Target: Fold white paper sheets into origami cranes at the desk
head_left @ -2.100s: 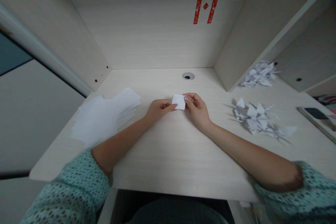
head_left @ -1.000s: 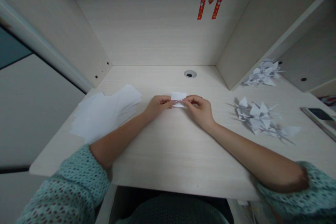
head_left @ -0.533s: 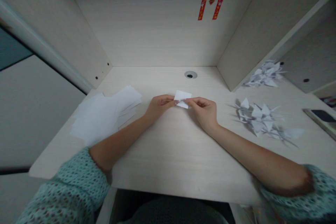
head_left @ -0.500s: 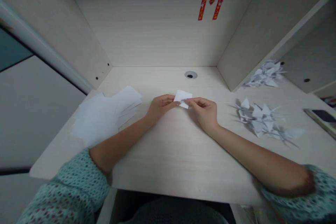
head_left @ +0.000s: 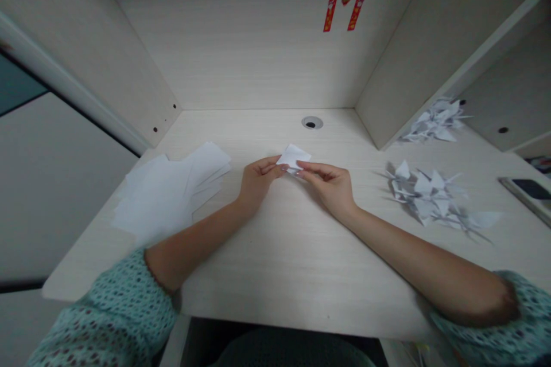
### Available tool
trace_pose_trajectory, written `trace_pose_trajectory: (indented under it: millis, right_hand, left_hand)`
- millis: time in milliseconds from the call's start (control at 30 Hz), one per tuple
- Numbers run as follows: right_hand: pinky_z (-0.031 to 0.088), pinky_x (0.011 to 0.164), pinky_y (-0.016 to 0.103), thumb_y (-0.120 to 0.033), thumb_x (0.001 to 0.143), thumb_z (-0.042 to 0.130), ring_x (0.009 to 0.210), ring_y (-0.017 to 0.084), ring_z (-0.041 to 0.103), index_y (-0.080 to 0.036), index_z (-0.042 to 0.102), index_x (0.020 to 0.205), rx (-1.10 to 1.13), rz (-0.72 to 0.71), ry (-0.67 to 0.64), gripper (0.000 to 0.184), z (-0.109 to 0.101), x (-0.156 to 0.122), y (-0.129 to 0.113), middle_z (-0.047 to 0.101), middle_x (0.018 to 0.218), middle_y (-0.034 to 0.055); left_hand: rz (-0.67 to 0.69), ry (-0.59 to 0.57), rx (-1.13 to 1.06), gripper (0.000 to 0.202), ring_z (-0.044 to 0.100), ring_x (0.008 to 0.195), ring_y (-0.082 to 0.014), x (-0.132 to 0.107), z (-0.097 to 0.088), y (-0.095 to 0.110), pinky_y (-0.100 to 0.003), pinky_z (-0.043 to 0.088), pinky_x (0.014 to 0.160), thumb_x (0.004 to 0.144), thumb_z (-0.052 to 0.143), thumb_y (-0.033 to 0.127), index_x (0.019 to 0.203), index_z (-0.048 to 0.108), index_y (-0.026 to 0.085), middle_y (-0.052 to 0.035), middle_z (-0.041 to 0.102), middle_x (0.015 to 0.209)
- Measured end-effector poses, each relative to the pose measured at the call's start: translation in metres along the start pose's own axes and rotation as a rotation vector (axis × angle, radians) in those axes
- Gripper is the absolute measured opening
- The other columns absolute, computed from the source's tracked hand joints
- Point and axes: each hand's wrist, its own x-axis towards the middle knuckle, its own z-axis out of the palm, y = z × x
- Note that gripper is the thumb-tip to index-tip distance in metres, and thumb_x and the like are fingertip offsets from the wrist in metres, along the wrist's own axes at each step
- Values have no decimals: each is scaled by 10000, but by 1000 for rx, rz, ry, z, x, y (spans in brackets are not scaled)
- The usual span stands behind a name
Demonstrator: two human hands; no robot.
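folded white paper (head_left: pixel 293 156): sitting mid-desk, held up between both hands | left hand (head_left: pixel 258 178): pinching its left side narrowly, fingertips on paper | right hand (head_left: pixel 325 186): pinching its right side likewise, forearms angling inward | pale wood desk (head_left: pixel 275 281): carrying loose paper sheets (head_left: pixel 163 195) left, paper cranes (head_left: pixel 424 195) right

Nothing readable here, tbh: the red couplet strips (head_left: pixel 332 6) on the back panel (head_left: pixel 236 51) seem to have characters, but they're way too small and blurry to make out.
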Motion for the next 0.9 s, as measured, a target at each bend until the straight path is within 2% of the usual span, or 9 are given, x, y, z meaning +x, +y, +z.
trace_pose_trajectory:
  millis: [233, 533, 900]
  right_hand:
    - [537, 802, 364, -372, 682, 758, 791, 209, 701, -216, 767, 794, 33, 30, 11, 191, 2, 1, -3, 766, 854, 54]
    - [506, 715, 300, -329, 685, 759, 703, 159, 670, -217, 761, 765, 80, 62, 13, 138, 5, 2, -7, 761, 799, 39]
    - [526, 784, 336, -373, 680, 764, 783, 186, 683, -210, 757, 835, 52, 20, -14, 225, 5, 4, -2, 759, 869, 57]
  left_hand:
    - [23, 2, 6, 372, 674, 888, -198, -3, 3, 4, -313, 497, 834, 631, 780, 340, 970, 746, 189, -56, 751, 942]
    - [32, 9, 10, 380, 668, 903, -208, -3, 3, 3, -317, 487, 840, 615, 786, 329, 967, 748, 192, -54, 748, 965]
    - [17, 43, -40, 369, 663, 836, -159, 3, 3, -4, -306, 498, 852, 633, 780, 336, 977, 745, 209, -35, 749, 939]
